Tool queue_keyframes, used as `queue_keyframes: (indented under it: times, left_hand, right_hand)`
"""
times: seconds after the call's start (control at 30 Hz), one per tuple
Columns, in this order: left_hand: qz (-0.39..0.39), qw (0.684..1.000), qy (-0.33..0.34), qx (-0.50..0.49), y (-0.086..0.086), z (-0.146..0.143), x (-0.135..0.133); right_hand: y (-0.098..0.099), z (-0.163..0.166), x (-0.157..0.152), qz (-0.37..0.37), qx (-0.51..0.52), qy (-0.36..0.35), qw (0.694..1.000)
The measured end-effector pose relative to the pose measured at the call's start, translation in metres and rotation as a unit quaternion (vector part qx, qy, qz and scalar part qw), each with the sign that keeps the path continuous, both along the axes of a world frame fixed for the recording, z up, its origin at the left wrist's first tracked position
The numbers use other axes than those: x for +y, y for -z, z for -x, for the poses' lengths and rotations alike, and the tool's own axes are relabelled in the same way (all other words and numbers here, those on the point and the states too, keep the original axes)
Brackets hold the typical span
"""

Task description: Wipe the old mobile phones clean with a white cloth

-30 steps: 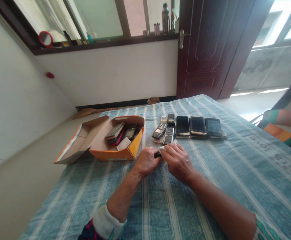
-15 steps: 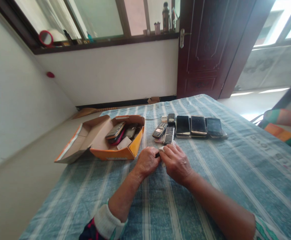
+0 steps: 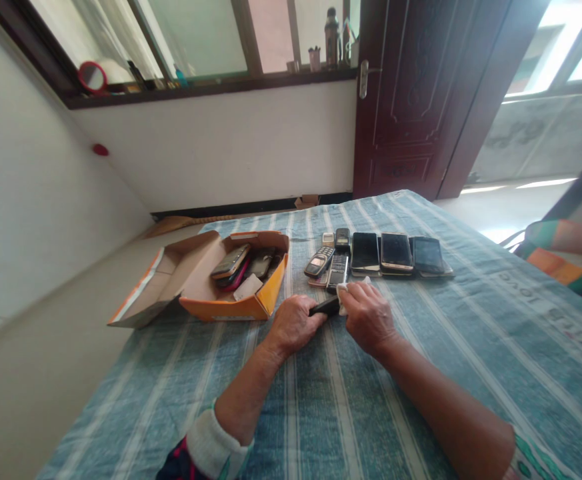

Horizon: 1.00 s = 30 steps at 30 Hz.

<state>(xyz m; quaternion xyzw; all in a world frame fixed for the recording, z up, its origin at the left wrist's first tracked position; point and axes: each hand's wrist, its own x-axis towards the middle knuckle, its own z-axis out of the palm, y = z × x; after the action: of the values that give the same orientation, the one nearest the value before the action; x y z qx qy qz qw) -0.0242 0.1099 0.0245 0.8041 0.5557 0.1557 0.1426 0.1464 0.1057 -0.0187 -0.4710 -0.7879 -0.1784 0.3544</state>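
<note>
My left hand (image 3: 295,325) is closed around one end of a black mobile phone (image 3: 325,307), held just above the cloth. A white wipe (image 3: 341,298) is bunched in the closed fingers of my right hand (image 3: 368,315), pressed against the phone's other end. Just beyond my hands lie keypad phones, among them a grey one (image 3: 319,261) and a silver-black one (image 3: 338,269). To their right are stacks of touchscreen phones, topped by a black one (image 3: 365,252), a gold-edged one (image 3: 396,251) and a grey one (image 3: 427,255).
Left of my hands stands an open orange cardboard box (image 3: 225,309) with several phones inside, its lid (image 3: 163,283) folded out leftward. A blue striped cloth (image 3: 315,413) covers the surface. Beyond it are a dark red door (image 3: 405,133) and a windowsill (image 3: 211,90) with small items.
My right hand has slid right and slightly away from my left hand with the wipe, so more of the black phone shows between them. My left hand has stayed nearly still.
</note>
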Motion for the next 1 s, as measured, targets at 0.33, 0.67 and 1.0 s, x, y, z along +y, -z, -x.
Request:
queue_keyframes:
  times: [0.33,0.67,1.0]
  left_hand:
    - [-0.007,1.000,0.000,0.009,0.000,-0.001,0.000]
    - [0.005,1.000,0.002,-0.007,0.002,0.002,0.001]
    - [0.004,1.000,-0.006,0.008,0.000,0.001,-0.001]
  right_hand:
    - [-0.004,0.013,-0.008,0.006,-0.014,-0.074,0.997]
    - [0.002,-0.006,0.004,0.123,0.113,-0.002,0.986]
    - [0.008,-0.014,0.015,0.168,0.247,-0.025,0.954]
